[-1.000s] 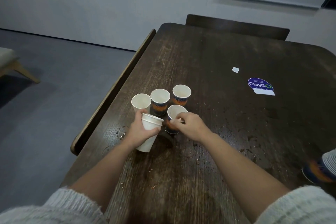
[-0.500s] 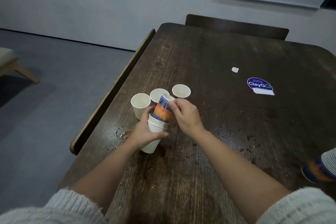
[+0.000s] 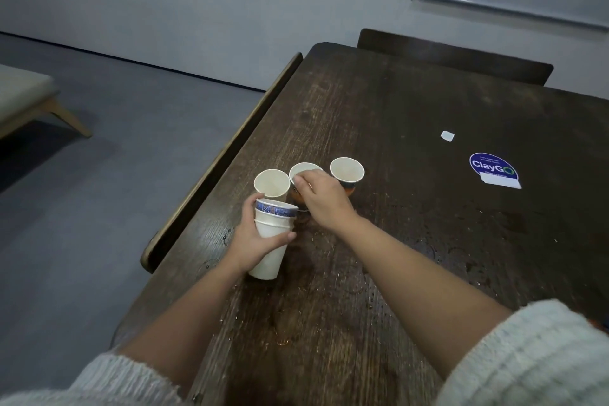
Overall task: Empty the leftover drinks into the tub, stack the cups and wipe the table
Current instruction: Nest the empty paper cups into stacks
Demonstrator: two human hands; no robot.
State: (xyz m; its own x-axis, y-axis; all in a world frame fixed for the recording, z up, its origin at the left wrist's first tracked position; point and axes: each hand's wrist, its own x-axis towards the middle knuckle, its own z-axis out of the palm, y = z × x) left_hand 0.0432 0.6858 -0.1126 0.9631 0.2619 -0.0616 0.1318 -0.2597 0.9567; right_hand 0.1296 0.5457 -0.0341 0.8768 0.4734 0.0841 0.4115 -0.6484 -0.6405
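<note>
- My left hand (image 3: 260,241) has its grip curled round the stack of paper cups (image 3: 272,237), thumb across the front of the white wall and fingers behind it. The stack tilts, its base near the bench (image 3: 412,102); I cannot tell whether it touches the wood.
- The top cup in the stack shows a blue patterned band (image 3: 275,209) just under its rim, sunk most of the way into the white cups below.
- My right hand (image 3: 321,198) reaches just past the stack, its fingertips (image 3: 298,180) pinching the near rim of the middle cup (image 3: 304,171), which has an orange print. The stack lies just beside this hand, at its left.
- A white cup (image 3: 272,183) stands upright right behind the stack, touching or nearly touching my left fingers.
- A third loose cup (image 3: 347,171) stands upright to the right of the middle one, close beside my right hand.
- The dark wood is wet, with drops and smears (image 3: 461,257) around and right of my forearms.
- Further right lie a blue ClayGo sticker (image 3: 492,168) and a small white square (image 3: 447,136).
</note>
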